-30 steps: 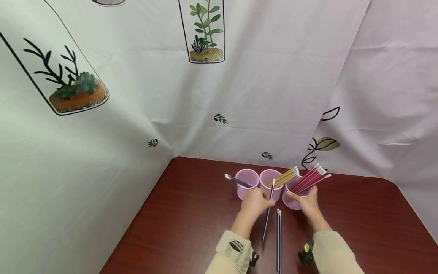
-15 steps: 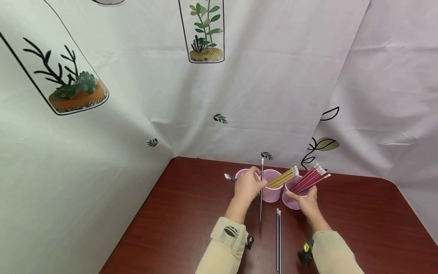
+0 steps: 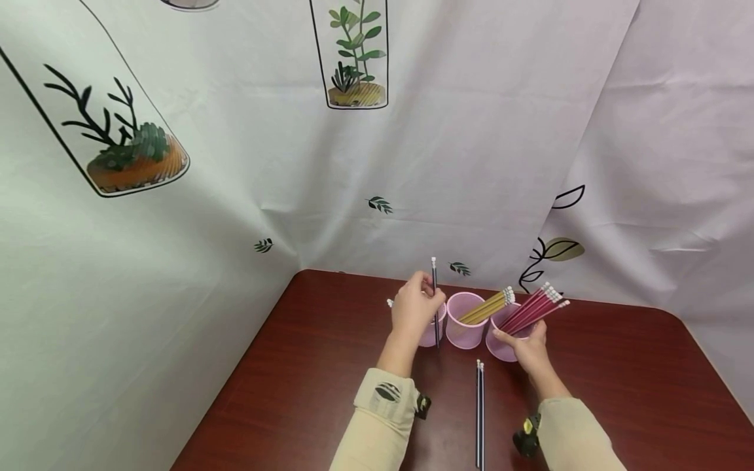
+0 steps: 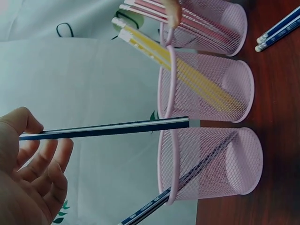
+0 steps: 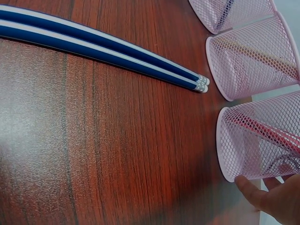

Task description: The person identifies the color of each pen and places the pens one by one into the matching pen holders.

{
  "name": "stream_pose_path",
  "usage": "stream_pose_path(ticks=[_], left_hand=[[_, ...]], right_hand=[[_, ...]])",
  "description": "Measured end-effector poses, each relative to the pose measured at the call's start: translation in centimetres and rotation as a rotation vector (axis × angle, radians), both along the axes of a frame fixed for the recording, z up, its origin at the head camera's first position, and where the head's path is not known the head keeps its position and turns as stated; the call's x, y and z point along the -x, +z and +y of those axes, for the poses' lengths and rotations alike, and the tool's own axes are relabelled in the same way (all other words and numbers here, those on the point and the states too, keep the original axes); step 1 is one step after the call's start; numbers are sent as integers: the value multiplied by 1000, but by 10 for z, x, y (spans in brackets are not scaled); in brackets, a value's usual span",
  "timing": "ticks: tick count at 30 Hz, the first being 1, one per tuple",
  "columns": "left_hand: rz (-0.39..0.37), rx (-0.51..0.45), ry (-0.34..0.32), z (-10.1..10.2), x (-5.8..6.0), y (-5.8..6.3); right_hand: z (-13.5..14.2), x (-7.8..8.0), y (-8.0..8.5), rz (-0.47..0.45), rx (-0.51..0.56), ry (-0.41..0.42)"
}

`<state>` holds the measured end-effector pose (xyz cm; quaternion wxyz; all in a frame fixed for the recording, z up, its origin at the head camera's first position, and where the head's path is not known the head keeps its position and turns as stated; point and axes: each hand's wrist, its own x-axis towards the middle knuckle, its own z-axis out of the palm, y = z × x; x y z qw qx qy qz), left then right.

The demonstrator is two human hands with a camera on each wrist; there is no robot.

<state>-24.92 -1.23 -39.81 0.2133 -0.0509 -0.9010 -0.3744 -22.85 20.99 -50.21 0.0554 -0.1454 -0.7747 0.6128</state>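
Observation:
My left hand (image 3: 412,306) pinches a blue-and-white striped pencil (image 4: 117,127) near its eraser end. That pencil stands nearly upright, its lower end beside the rim of the left pink mesh pencil cup (image 4: 211,161), where other blue pencils (image 4: 147,206) lean. In the head view the hand covers most of this cup. My right hand (image 3: 530,350) grips the right pink mesh cup (image 3: 497,341), thumb in front; some fingers are hidden. Red pencils (image 3: 530,309) lean in it. Between them stands the middle cup (image 3: 464,337) with yellow pencils (image 3: 485,307).
Two blue striped pencils (image 3: 480,418) lie side by side on the dark red wooden table (image 3: 294,386), in front of the cups. A white patterned cloth (image 3: 330,222) hangs behind the table and along its left.
My left hand has carried the blue pencil left and away from me, from in front of the middle cup to the left cup. My right hand stays on its cup.

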Motion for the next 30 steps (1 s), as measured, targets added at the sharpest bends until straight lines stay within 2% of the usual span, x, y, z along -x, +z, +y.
stream_pose_path(ticks=[7, 12, 20, 24, 30], left_hand=[[82, -125, 44, -11, 3, 7], [119, -134, 81, -16, 3, 3], [57, -115, 131, -19, 2, -29], [38, -180, 116, -19, -2, -44], [90, -321, 64, -20, -5, -58]], right_hand=[[0, 1, -3, 28, 12, -14], [1, 0, -2, 16, 12, -11], [0, 0, -2, 15, 10, -12], [0, 0, -2, 21, 15, -17], [-1, 0, 0, 7, 15, -10]])
